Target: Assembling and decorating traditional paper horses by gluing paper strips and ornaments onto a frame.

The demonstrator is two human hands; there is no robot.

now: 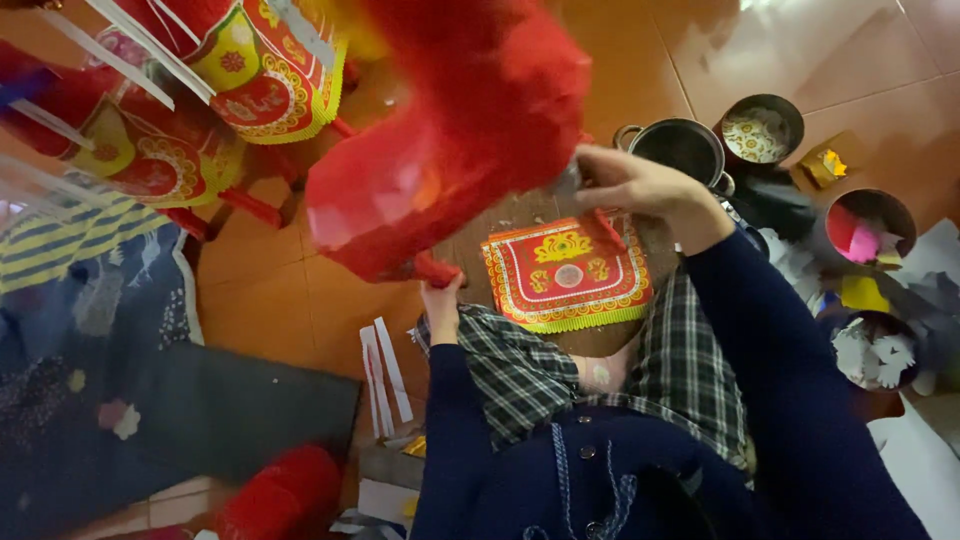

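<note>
Hands (440, 300) (625, 182) at red paper figure's (450, 150) lower edge, pots (685, 148) close right.

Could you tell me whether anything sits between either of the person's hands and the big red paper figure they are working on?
Nothing visible does. The left hand already grips a leg of the red paper figure from below, and the right hand touches its right edge.

Glossy orange tile floor (280, 300), light glare top right, dark mat (200, 410) lower left.
</note>
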